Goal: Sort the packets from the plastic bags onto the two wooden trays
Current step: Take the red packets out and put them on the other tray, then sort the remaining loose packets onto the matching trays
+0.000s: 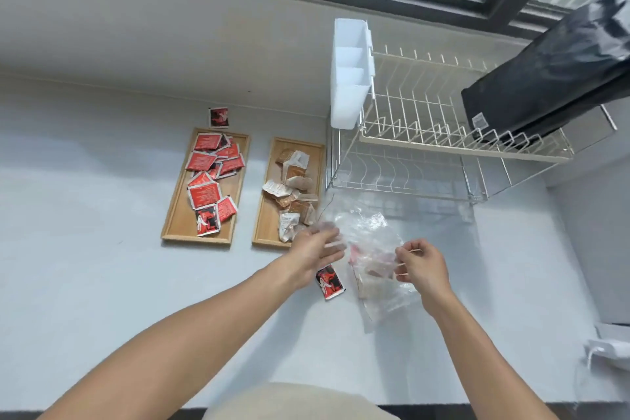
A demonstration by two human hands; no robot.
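Here right hand (421,266) grip pinches plastic bag (370,249) edge; left hand (315,254) blurred, grip wide.

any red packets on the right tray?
No, the right tray holds only brown and white packets; the red packets are all on the left tray or the counter.

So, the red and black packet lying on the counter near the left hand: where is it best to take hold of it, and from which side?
Probably its near edge, coming from above. The red packet lies flat on the counter, and its far end is hidden under the left hand, so a pinch on the free near corner looks easiest. The bag lies close on its right.
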